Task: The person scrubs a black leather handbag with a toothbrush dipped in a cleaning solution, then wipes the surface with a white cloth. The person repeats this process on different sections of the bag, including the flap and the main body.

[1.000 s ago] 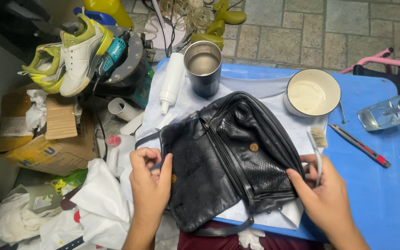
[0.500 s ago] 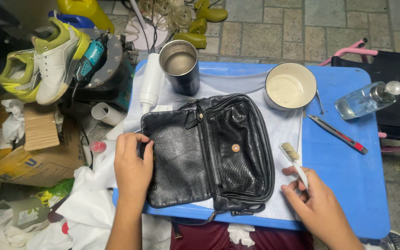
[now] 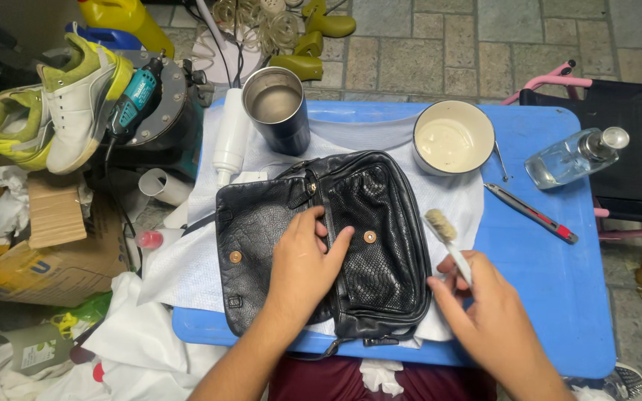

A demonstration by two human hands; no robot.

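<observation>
Leather handbag point(image 3: 321, 245) — black, flap open — lies on a white cloth point(image 3: 180, 267) atop the blue table point(image 3: 551, 297). Left hand point(image 3: 302, 271) presses flat on it, fingers spread, gripping nothing; right hand point(image 3: 484, 308) pinches a small brush point(image 3: 447, 238) just beside the bag — white bowl point(image 3: 453, 137) and steel tumbler point(image 3: 276, 108) behind.

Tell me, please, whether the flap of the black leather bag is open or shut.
Open: the black leather bag has its flap folded back to the left, both snap studs bare, under the left hand.
</observation>
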